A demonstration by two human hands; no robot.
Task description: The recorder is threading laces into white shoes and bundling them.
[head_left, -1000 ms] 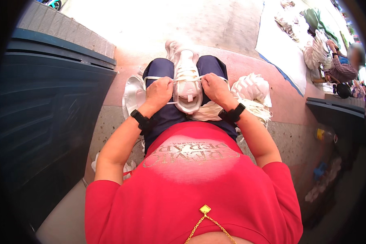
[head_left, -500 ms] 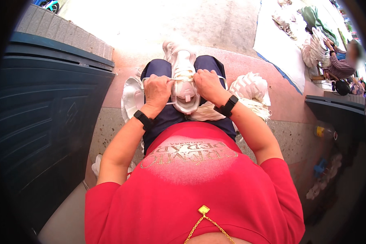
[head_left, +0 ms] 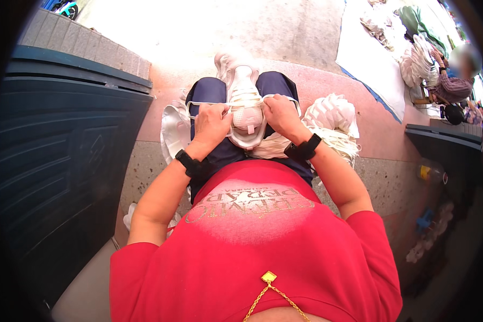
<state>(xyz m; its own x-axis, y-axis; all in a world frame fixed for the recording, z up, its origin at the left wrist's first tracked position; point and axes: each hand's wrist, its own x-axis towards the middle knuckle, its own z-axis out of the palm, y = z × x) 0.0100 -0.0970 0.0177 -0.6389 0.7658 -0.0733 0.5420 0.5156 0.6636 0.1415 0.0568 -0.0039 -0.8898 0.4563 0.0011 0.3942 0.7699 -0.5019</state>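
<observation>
A white sneaker lies between my thighs, its heel opening toward me and its toe pointing away. White lace crosses its front, and loose lengths of the shoelace reach out over both thighs. My left hand is closed at the left edge of the shoe's opening, fingers pinched on the lace. At the right edge, my right hand pinches the lace with bent fingers. The tongue and its pull tab show between the hands. What lies under the fingertips is partly hidden.
Another white shoe sits beside my left leg. Stacked white shoe uppers and a bundle of pale laces lie by my right leg. A dark panel stands at left. Farther right, a person sits near more shoes and a white sheet.
Both hands have drawn slightly toward me, and my right hand has shifted a little to the right. More of the lacing and tongue shows between them.
</observation>
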